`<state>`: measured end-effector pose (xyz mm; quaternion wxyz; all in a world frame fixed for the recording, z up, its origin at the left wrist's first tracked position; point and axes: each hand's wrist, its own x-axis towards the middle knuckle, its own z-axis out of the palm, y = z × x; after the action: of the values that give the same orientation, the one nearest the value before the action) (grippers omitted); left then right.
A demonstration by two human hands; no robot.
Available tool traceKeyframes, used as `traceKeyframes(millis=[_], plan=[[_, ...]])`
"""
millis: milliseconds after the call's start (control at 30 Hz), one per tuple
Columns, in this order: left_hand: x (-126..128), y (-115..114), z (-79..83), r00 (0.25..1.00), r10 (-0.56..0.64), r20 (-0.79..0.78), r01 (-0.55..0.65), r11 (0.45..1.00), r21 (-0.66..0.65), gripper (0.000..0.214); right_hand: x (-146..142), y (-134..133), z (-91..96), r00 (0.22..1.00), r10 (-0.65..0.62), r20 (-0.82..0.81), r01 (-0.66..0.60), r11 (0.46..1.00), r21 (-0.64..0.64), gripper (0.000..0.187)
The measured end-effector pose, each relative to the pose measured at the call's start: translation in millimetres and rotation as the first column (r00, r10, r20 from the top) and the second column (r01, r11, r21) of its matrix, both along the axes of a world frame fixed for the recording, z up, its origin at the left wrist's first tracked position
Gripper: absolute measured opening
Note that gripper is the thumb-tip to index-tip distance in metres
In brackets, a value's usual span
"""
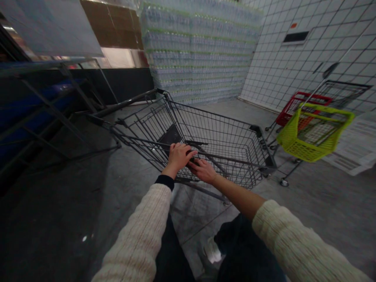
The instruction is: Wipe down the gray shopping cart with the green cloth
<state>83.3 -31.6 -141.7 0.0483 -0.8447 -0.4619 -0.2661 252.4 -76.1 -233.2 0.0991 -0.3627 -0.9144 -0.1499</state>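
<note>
A dark wire shopping cart stands sideways in front of me, its basket bare apart from a dark folded panel at the handle end. At the cart's near top rail, my left hand is closed, its fingers bent and its thumb reaching right. My right hand is closed beside it, fingers pointing left just below the rail. Between the hands shows a small dark patch, either part of the cart or a thing held; I cannot tell which. The fingertips are partly hidden.
Wrapped stacks of bottles rise behind the cart. At the right stand a yellow-green basket, a red basket and white crates. A metal-framed table is at the left. My shoe is on the grey floor.
</note>
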Motion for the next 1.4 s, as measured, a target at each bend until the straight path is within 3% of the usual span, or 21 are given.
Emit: traceKeyframes(millis=[267, 433, 567, 633, 700, 767, 833, 933, 1000, 1200, 1300, 1400], plan=[[2, -2, 1.8, 0.999, -0.007, 0.036, 0.008, 0.999, -0.045, 0.038, 29, 1, -58.7, 0.991, -0.073, -0.117, 0.064, 0.995, -0.073, 0.038], [4, -1, 2.5, 1.000, 0.006, 0.005, -0.006, 0.999, -0.048, 0.039, 58, -11, -87.3, 0.981, 0.140, 0.133, -0.103, 0.962, -0.252, 0.025], [4, 0, 1.0, 1.000, 0.005, 0.001, -0.005, 0.999, -0.040, 0.040, 94, -40, -114.6, 0.979, 0.026, 0.201, 0.040, 0.947, -0.318, 0.019], [4, 0, -0.2, 1.000, 0.003, 0.005, -0.003, 1.000, -0.023, 0.039, 110, -55, -115.6, 0.978, -0.018, 0.207, 0.088, 0.938, -0.336, 0.018], [4, 1, -1.3, 1.000, 0.004, 0.007, -0.004, 1.000, -0.016, 0.039, 118, -65, -101.9, 0.978, -0.027, 0.209, 0.098, 0.935, -0.339, 0.018], [4, 2, -2.2, 1.000, 0.008, 0.005, -0.008, 1.000, -0.017, 0.039, 116, -68, -74.7, 0.984, 0.000, 0.177, 0.054, 0.952, -0.302, 0.019], [3, 3, -2.4, 1.000, 0.009, 0.003, -0.009, 1.000, -0.016, 0.039, 104, -63, -41.0, 0.995, 0.024, 0.101, -0.005, 0.982, -0.189, 0.024], [3, 3, -1.3, 1.000, 0.006, -0.009, -0.006, 1.000, -0.006, 0.040, 87, -47, -0.2, 0.998, -0.066, -0.024, 0.067, 0.998, 0.021, 0.031], [3, 2, -0.3, 1.000, 0.010, -0.023, -0.010, 1.000, 0.007, 0.041, 83, -43, 10.4, 0.994, -0.102, -0.032, 0.104, 0.992, 0.073, 0.029], [1, 3, 0.6, 0.999, 0.014, -0.032, -0.014, 1.000, -0.002, 0.040, 75, -66, 8.0, 0.995, -0.100, -0.001, 0.100, 0.992, 0.083, 0.020], [1, 2, 2.1, 0.999, 0.016, -0.028, -0.017, 1.000, -0.009, 0.039, 50, -64, 32.1, 0.993, -0.056, -0.099, 0.076, 0.977, 0.202, 0.024], [1, 2, 4.2, 0.999, 0.014, -0.033, -0.014, 1.000, -0.010, 0.039, 38, -49, 59.5, 0.974, -0.116, -0.196, 0.174, 0.935, 0.309, 0.024]])
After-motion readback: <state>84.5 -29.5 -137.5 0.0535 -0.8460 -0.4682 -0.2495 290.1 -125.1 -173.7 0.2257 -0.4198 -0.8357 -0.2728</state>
